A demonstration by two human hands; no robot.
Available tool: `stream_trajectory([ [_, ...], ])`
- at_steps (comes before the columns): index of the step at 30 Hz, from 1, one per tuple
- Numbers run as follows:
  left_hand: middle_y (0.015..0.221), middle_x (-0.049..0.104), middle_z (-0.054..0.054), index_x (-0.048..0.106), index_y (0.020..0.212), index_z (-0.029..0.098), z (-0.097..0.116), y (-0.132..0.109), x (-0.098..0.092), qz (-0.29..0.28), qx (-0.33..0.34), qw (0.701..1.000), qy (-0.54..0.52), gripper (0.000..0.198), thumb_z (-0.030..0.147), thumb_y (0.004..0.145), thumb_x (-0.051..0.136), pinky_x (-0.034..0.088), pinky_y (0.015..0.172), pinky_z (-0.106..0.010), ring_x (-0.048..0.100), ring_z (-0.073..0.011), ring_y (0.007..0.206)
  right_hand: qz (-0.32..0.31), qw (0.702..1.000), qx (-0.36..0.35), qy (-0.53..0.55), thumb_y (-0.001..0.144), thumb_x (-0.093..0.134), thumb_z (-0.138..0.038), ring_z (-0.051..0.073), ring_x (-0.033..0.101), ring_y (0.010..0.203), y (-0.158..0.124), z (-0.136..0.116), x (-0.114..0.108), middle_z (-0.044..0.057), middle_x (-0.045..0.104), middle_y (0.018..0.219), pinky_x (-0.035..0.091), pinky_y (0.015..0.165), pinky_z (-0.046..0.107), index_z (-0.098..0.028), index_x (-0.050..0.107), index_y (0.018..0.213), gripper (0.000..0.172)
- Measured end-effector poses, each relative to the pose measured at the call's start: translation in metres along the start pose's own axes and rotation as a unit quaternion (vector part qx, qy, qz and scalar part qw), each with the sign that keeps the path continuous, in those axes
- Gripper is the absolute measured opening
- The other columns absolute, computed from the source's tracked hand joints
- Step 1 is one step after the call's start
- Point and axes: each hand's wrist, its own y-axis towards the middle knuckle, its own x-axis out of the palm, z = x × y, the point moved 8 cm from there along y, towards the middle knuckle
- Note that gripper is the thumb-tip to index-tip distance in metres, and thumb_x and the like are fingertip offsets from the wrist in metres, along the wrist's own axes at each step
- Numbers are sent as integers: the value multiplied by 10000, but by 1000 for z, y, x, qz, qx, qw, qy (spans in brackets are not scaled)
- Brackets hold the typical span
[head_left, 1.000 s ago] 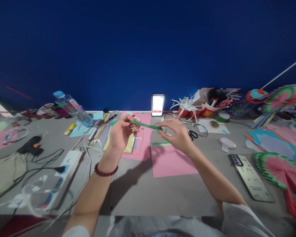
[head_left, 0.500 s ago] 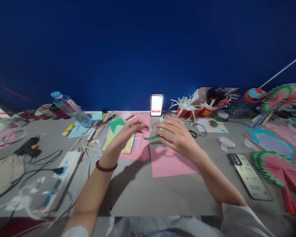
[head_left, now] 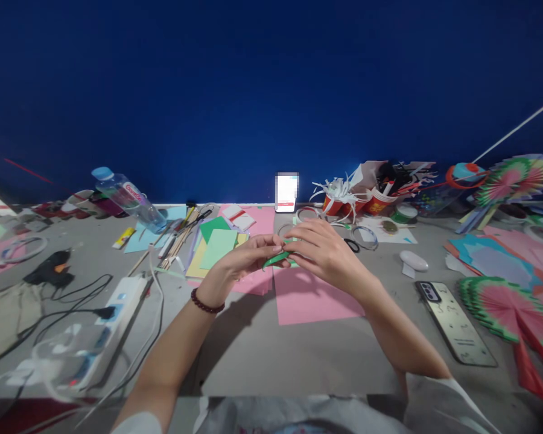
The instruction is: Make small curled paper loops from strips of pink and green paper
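Observation:
A curved green paper strip (head_left: 277,259) is pinched between both hands above the pink paper. My left hand (head_left: 252,254) has its fingers closed at the strip's left part, and a beaded bracelet rings that wrist. From the other side my right hand (head_left: 323,247) bends its fingers over the strip's right end, hiding that end. Beneath the hands lies a pink paper sheet (head_left: 317,301). Beside my left hand sits a light green paper sheet (head_left: 218,248) on a stack of coloured sheets.
A lit phone (head_left: 286,193) stands against the blue wall. At left are a plastic bottle (head_left: 131,196) and a power strip (head_left: 113,328) with cables. A second phone (head_left: 455,322) and a pink-green paper fan (head_left: 511,313) lie at right, behind them a red cup (head_left: 380,202) of tools.
My left hand has come down and right, from raised apart to closing on the green strip. My right hand stays nearly in place.

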Motion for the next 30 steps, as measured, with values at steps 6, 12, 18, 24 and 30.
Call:
stream_trajectory([
  [6,772,654,-7,630,855,146,-4,2,3,-2,-3,999,-36,151,221,785,742,504,741,-239,670,-115,711,-15,1000,12,0,954,504,-226,225,566,1076,0,3,-2,80,680,1074,432,954,436,-193,665,1014,175],
  [12,799,654,-3,608,853,151,-4,5,5,9,9,999,-30,195,179,745,768,506,715,-228,671,-109,687,-31,999,14,-5,964,491,-232,216,576,1043,-1,3,1,69,683,1056,422,961,430,-192,657,1028,183],
  [18,802,624,0,603,922,162,-2,4,0,47,23,998,36,274,207,725,788,440,571,-175,683,-121,727,-14,998,51,40,925,548,-243,236,551,1141,-3,14,-6,73,648,1182,391,1025,474,-221,583,1204,282],
  [24,996,656,-58,631,974,169,13,-2,5,55,107,988,94,255,218,760,759,511,741,-257,679,-145,803,47,940,224,253,879,587,-306,223,603,1085,-15,54,-8,74,656,1159,481,942,432,-240,620,1156,287],
  [30,1050,671,-69,648,1055,204,13,-4,11,43,112,987,104,284,219,785,734,509,706,-261,696,-152,772,33,843,317,433,841,627,-391,167,653,825,-21,64,20,46,704,899,532,745,334,-208,705,943,224],
])
